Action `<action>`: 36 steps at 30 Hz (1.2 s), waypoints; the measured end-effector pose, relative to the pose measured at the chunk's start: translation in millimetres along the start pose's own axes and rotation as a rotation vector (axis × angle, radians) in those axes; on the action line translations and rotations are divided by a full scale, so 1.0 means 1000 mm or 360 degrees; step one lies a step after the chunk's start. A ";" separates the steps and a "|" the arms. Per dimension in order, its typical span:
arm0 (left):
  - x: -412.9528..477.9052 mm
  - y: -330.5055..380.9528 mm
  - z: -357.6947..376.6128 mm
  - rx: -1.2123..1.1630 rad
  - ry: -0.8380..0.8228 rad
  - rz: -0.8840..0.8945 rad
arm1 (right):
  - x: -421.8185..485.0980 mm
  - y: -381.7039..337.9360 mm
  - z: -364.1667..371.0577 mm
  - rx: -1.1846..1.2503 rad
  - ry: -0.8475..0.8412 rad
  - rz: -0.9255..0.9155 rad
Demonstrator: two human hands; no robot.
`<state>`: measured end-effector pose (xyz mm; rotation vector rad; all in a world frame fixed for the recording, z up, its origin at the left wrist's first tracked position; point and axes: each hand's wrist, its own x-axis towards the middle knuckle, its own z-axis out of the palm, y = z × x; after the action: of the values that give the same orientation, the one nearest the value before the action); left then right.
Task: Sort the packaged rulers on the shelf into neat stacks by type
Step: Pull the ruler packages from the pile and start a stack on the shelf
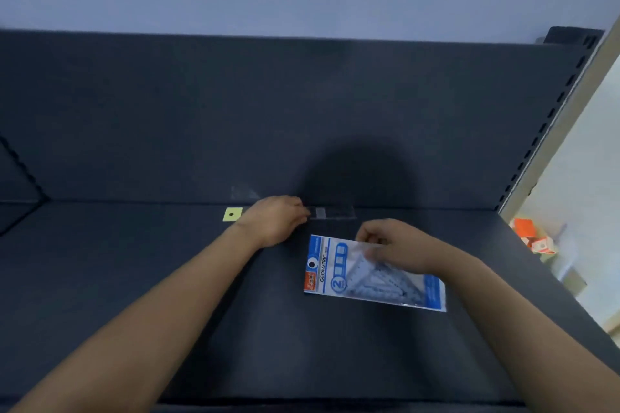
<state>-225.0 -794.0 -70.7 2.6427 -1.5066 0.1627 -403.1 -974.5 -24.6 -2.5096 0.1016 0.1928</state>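
Note:
A blue and white packet of geometric set squares (339, 273) lies flat on the dark shelf (167, 261), right of centre. My right hand (392, 245) rests on the packet's far edge, fingers curled on the clear plastic. A long clear packaged ruler (332, 212) with a yellow header tag (232, 213) lies along the back of the shelf against the rear panel. Over the ruler's middle sits my left hand (276, 220), fingers closed on it and hiding part of it.
The shelf's dark back panel (268, 111) rises right behind the ruler. A slotted upright (550, 117) bounds the shelf on the right. Orange and white boxes (533, 238) sit beyond that edge. The shelf's front lip runs along the bottom of the view.

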 end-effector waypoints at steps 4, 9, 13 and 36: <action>-0.008 0.010 -0.003 0.0113 -0.0188 -0.0127 | 0.000 0.014 -0.008 -0.0017 -0.0011 -0.0063; -0.008 0.041 -0.016 -0.0095 0.0067 -0.0218 | 0.000 0.025 -0.018 -0.0007 0.0043 -0.0111; 0.002 0.087 -0.034 -0.0624 0.0254 -0.0134 | -0.005 0.039 -0.035 -0.0089 0.0096 -0.0090; 0.096 0.242 0.041 -0.0129 0.0116 -0.0404 | -0.026 0.195 -0.032 -0.0547 0.0585 0.0103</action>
<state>-383.1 -1004.4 -90.7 2.6996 -1.1189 0.1717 -447.8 -1150.5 -106.7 -2.8599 0.3225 -0.2491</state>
